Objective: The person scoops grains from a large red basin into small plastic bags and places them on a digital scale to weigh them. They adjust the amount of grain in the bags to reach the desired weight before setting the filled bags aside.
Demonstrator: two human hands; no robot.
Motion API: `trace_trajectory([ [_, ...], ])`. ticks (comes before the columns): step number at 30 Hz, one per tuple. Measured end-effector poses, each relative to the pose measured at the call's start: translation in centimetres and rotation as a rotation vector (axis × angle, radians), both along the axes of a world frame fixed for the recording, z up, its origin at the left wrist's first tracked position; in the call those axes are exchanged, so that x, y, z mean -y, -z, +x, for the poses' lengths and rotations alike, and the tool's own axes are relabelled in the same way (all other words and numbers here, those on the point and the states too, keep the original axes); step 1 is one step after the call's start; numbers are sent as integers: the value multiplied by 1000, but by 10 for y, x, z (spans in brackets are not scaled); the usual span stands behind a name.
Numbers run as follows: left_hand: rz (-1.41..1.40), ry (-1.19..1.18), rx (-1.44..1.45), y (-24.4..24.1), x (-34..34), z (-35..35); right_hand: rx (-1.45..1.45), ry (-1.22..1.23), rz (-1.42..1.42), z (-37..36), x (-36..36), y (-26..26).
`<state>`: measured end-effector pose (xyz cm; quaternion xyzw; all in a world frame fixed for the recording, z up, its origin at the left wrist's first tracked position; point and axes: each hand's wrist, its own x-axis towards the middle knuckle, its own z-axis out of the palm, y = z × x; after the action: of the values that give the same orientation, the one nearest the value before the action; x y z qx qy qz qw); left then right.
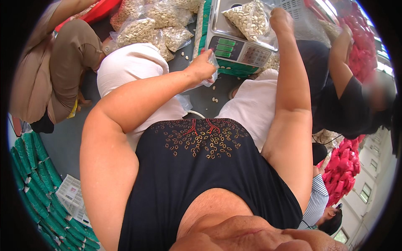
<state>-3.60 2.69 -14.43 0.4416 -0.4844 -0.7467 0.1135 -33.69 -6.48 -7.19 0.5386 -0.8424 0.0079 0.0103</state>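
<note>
A clear plastic bag of large white beans (251, 20) lies on the metal pan (218, 18) of a digital weighing scale (238, 51). My right hand (281, 21) is closed on the loose plastic at the bag's right side. Crumpled clear plastic (213, 64) sticks out of my left hand (201, 69), which is closed around it just left of the scale's front. Whether anything is inside that plastic is hidden by the fingers. The scale rests on a green printed package (230, 69), and its green display is lit.
Filled bean bags (135, 33) are heaped at the upper left beside a red basin (102, 11). Loose beans (214, 99) dot the grey floor. Two people sit close, one in brown trousers (70, 47), another's arm (340, 59) at right. A white plastic crate (290, 11) stands beyond my right hand.
</note>
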Motion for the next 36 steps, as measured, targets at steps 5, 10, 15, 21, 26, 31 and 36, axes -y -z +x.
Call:
trace_trajectory([
  [5, 54, 87, 18, 4, 2, 2, 100, -208, 241, -29, 32, 101],
  [10, 36, 112, 16, 5, 6, 4, 228, -148, 78, -21, 34, 120],
  [15, 28, 127, 21, 7, 6, 3, 419, -126, 62, -45, 30, 107],
  [21, 5, 99, 49, 8, 6, 1, 1076, 5, -20, -18, -13, 8],
  [26, -19, 91, 32, 16, 5, -2, 1152, -134, 244, 23, -54, -21],
  [31, 22, 96, 65, 3, 3, 0, 909, -224, 784, 105, -88, 31],
  [36, 34, 142, 45, 6, 2, -1, 1252, -99, 588, 163, -118, 67],
])
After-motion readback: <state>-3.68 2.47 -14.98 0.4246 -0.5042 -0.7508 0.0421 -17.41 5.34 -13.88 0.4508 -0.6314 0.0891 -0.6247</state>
